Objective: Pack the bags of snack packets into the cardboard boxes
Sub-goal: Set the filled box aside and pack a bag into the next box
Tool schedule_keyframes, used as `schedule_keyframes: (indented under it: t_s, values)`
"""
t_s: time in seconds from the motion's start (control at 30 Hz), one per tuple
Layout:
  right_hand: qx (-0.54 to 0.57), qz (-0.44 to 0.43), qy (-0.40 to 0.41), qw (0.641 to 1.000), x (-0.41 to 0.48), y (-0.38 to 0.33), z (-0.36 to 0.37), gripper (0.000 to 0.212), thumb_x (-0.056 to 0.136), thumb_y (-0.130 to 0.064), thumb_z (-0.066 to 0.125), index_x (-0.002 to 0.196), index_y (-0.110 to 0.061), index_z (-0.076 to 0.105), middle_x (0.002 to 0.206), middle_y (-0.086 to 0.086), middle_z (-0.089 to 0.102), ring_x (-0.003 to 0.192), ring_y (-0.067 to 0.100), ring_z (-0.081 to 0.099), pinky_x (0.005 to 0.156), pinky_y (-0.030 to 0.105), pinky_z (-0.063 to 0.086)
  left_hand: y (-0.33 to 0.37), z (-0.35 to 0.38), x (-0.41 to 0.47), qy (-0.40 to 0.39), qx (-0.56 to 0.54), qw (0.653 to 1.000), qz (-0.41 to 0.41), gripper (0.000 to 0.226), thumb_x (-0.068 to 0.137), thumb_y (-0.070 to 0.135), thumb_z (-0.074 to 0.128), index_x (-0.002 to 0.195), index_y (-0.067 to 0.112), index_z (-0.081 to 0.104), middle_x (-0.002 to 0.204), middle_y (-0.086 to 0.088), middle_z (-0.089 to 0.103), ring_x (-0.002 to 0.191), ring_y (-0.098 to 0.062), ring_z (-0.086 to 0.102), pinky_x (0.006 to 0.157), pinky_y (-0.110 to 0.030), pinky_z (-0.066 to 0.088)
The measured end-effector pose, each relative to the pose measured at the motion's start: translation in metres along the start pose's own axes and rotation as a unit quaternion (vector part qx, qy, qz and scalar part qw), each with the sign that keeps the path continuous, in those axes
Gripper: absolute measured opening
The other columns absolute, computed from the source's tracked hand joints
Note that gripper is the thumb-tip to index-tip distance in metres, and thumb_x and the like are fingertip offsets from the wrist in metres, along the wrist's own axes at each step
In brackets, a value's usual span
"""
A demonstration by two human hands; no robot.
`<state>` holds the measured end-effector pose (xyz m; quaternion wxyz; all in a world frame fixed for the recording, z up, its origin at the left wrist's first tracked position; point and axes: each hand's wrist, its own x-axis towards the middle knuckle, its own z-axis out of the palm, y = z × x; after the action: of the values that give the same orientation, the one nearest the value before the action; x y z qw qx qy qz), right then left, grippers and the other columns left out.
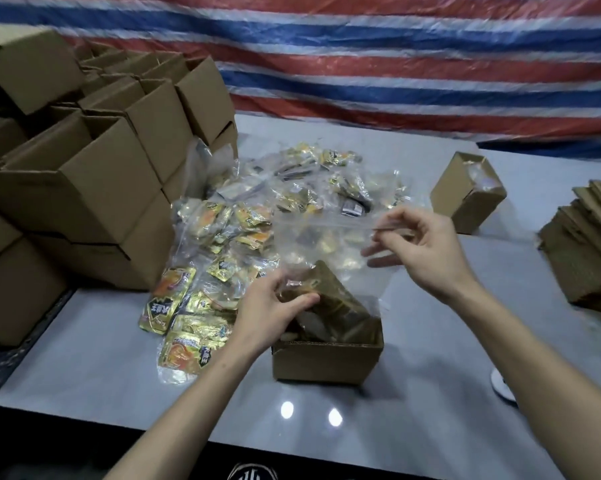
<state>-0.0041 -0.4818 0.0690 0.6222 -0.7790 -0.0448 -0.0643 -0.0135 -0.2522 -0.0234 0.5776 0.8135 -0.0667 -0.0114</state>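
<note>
In the head view, the grip of the right hand (427,247) is closed in a pinch on the zip edge of a clear bag (326,244), which is held up taut, probably so that the bag hangs straight and can be fed downward. The left hand (274,306) is closed around the bag's lower part, where the packets are bunched, and is pressed at the mouth of the open cardboard box (326,362) directly below; this hold looks meant to steer the bulk inside. The bag is judged partly in, its upper half above the rim. Beyond and left of the left grip, a heap of filled bags (257,209) is spread on the counter (101,358), within reach. Further left, made-up boxes (84,174) are stacked. Beyond the right grip another box (468,192) lies tipped, and flat cardboard (583,244) is piled further right.
</note>
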Motion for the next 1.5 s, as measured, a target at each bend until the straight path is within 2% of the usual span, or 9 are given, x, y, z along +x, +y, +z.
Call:
schedule_keyframes:
  t_s: [0.2, 0.4, 0.57, 0.67, 0.77, 0.93, 1.17, 1.37, 1.5]
  values:
    - [-0.171, 0.018, -0.048, 0.984, -0.019, 0.061, 0.01, 0.012, 0.093, -0.007, 0.064, 0.09, -0.019, 0.067, 0.088, -0.004, 0.069, 0.086, 0.008, 0.069, 0.08, 0.031, 0.056, -0.024, 0.024, -0.009, -0.03, 0.361, 0.932, -0.021, 0.034, 0.08, 0.064, 0.064, 0.092, 0.034, 0.073, 0.088, 0.011, 0.069, 0.094, -0.017, 0.057, 0.088, -0.037, 0.043]
    - [-0.321, 0.003, -0.055, 0.945, -0.037, 0.102, 0.008, 0.006, 0.09, -0.02, 0.064, 0.085, -0.022, 0.067, 0.098, -0.01, 0.063, 0.1, 0.009, 0.053, 0.088, 0.026, 0.04, -0.023, 0.026, -0.017, 0.072, 0.134, 0.987, -0.045, 0.042, 0.082, 0.047, 0.072, 0.117, 0.035, 0.052, 0.087, 0.013, 0.067, 0.078, -0.011, 0.063, 0.071, -0.037, 0.054]
    - [-0.334, -0.01, -0.027, 0.942, -0.049, 0.123, 0.017, 0.01, 0.091, -0.024, 0.066, 0.093, -0.024, 0.075, 0.099, -0.012, 0.061, 0.101, 0.011, 0.051, 0.093, 0.033, 0.043, -0.027, 0.028, -0.016, 0.069, 0.209, 0.975, -0.015, 0.012, 0.084, 0.032, 0.072, 0.083, 0.029, 0.06, 0.071, 0.011, 0.066, 0.071, -0.015, 0.062, 0.066, -0.037, 0.052]
    - [-0.333, -0.019, -0.007, 0.943, -0.056, 0.127, 0.024, 0.027, 0.088, -0.018, 0.07, 0.113, -0.027, 0.07, 0.09, -0.02, 0.059, 0.094, 0.01, 0.052, 0.088, 0.031, 0.045, -0.023, 0.033, -0.014, 0.085, 0.241, 0.967, -0.017, 0.04, 0.081, 0.033, 0.077, 0.115, 0.033, 0.056, 0.078, 0.015, 0.065, 0.074, -0.013, 0.063, 0.066, -0.035, 0.053]
    - [-0.359, -0.024, 0.004, 0.933, -0.056, 0.13, 0.029, 0.02, 0.086, -0.02, 0.07, 0.104, -0.029, 0.074, 0.09, -0.02, 0.064, 0.097, 0.012, 0.051, 0.087, 0.03, 0.04, -0.024, 0.038, -0.009, 0.101, 0.276, 0.956, -0.007, 0.064, 0.079, 0.028, 0.077, 0.135, 0.038, 0.046, 0.089, 0.018, 0.059, 0.075, -0.013, 0.062, 0.063, -0.032, 0.049]
    - [-0.456, 0.012, -0.062, 0.888, -0.047, 0.133, 0.031, 0.022, 0.09, -0.032, 0.06, 0.104, -0.033, 0.077, 0.102, -0.019, 0.065, 0.114, 0.013, 0.043, 0.096, 0.028, 0.028, -0.036, 0.042, -0.005, 0.02, 0.455, 0.89, 0.034, 0.011, 0.089, 0.036, 0.065, 0.096, 0.033, 0.074, 0.099, 0.015, 0.06, 0.098, -0.014, 0.055, 0.088, -0.034, 0.038]
    - [-0.559, 0.03, -0.217, 0.8, -0.051, 0.122, 0.028, 0.042, 0.093, -0.036, 0.036, 0.108, -0.025, 0.074, 0.116, -0.01, 0.067, 0.127, 0.023, 0.038, 0.105, 0.039, 0.026, -0.042, 0.039, 0.002, -0.151, 0.537, 0.83, -0.005, 0.055, 0.098, 0.049, 0.025, 0.091, 0.026, 0.075, 0.103, 0.016, 0.065, 0.118, -0.011, 0.037, 0.109, -0.042, 0.016]
    - [-0.479, 0.039, -0.325, 0.814, -0.051, 0.121, 0.007, 0.097, 0.071, -0.095, 0.029, 0.139, -0.032, 0.055, 0.135, -0.011, 0.05, 0.141, 0.022, 0.016, 0.118, 0.045, 0.012, -0.038, 0.043, 0.006, -0.088, 0.487, 0.869, -0.017, 0.031, 0.089, 0.044, 0.051, 0.097, 0.028, 0.076, 0.098, 0.015, 0.067, 0.115, -0.009, 0.041, 0.093, -0.031, 0.038]
    - [-0.488, -0.035, -0.34, 0.803, -0.059, 0.134, -0.006, 0.095, 0.067, -0.076, 0.062, 0.148, -0.034, 0.035, 0.14, -0.01, 0.036, 0.133, 0.017, 0.021, 0.115, 0.037, 0.022, -0.035, 0.047, 0.003, -0.034, 0.406, 0.913, 0.016, 0.015, 0.087, 0.032, 0.063, 0.095, 0.027, 0.075, 0.09, 0.014, 0.061, 0.098, -0.008, 0.047, 0.083, -0.027, 0.046]
